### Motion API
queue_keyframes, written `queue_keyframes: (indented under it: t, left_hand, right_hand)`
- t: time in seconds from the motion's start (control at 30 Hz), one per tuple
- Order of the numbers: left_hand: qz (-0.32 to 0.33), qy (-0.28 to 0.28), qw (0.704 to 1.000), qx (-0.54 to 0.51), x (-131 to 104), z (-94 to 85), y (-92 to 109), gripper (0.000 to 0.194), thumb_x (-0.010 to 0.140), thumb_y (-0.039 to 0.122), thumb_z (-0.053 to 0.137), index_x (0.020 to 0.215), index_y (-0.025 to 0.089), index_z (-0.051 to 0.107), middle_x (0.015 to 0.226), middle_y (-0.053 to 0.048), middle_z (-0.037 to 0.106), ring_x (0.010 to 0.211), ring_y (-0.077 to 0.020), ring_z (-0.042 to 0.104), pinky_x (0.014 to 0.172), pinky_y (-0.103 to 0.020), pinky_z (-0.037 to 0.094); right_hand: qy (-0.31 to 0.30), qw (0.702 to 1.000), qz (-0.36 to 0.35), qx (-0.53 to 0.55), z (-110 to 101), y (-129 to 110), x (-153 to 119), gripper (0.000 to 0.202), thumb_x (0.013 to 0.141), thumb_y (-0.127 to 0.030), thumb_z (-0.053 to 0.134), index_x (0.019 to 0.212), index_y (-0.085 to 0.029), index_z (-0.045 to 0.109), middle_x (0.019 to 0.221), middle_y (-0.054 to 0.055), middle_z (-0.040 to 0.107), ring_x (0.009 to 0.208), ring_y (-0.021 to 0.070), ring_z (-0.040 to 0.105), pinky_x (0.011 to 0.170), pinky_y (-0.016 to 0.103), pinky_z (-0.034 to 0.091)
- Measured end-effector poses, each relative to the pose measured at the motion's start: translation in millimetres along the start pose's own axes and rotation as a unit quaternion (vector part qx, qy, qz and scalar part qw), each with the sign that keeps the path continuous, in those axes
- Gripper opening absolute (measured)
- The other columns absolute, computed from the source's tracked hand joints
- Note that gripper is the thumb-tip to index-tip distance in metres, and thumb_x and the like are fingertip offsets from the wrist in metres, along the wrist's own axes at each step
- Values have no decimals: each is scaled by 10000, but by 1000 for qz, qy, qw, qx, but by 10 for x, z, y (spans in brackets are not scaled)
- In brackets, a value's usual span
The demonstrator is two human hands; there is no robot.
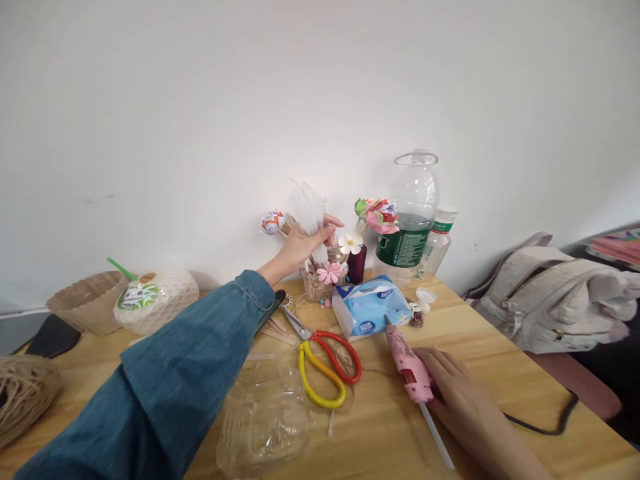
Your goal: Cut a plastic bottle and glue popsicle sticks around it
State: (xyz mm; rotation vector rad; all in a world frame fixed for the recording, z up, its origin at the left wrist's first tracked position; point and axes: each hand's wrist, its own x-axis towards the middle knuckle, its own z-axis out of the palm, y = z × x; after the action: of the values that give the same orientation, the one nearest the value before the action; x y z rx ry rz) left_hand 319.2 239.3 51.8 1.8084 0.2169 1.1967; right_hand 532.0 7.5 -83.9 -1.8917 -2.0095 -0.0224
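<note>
My left hand [306, 247] reaches to the back of the table, its fingers closed around a translucent white bundle [311, 212] that stands upright above a small woven basket [316, 288]. Whether the bundle is sticks or folded plastic I cannot tell. A pink paper flower [330, 273] is on the basket's front, with a white flower [351, 243] just above and to the right. At the front right, my right hand [460, 393] grips a pink glue gun [407, 365], whose nozzle points to the back. A clear glue stick [436, 437] sticks out of its rear; the hand hides the handle.
Red-and-yellow scissors [325, 373] lie mid-table behind a clear plastic tray [265, 420]. Beside them is a blue tissue pack [373, 308]. A large cut bottle [410, 220] stands at the back right. Left are a wrapped coconut [155, 300] and twine ball [25, 393].
</note>
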Motion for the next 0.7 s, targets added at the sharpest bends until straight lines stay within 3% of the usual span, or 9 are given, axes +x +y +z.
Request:
queue_keyframes:
  t: [0.17,0.3,0.43,0.6,0.7]
  left_hand:
    - [7,27,999,-22,123,-65,-85,245,769,407,637,830,170,636,539,49,513,526,-75,476,557,-211,397]
    - [-7,23,999,-37,41,-102,-39,256,753,421,650,814,172,634,501,61,473,497,-74,449,558,-220,404]
    - [-13,34,998,-53,65,-183,29,252,748,424,653,806,181,619,500,66,463,495,-72,443,566,-217,415]
    - [11,113,991,-71,188,-274,93,203,760,404,645,816,217,593,490,88,404,453,-61,380,526,-197,405]
    - [36,138,987,-68,174,-267,88,201,765,412,637,820,220,610,515,75,439,496,-65,430,585,-204,434]
  right_hand:
    - [8,1000,-6,6,-8,-10,-14,359,742,-194,459,1064,-155,613,1054,129,672,961,258,625,829,416,511]
    - [31,999,-20,-2,7,-8,-13,345,740,-194,464,1040,-138,624,1024,145,681,931,273,635,800,434,520]
    - [17,1000,-6,7,-17,-29,-10,334,756,-207,460,1043,-164,624,1027,133,680,931,266,634,796,426,521]
    - [15,1000,-4,15,-20,-31,-23,346,749,-197,464,1055,-164,622,1037,133,676,942,264,630,816,423,514]
    - [13,1000,-7,11,-7,-23,-24,340,763,-222,478,1066,-161,620,1043,134,674,950,268,628,814,427,516]
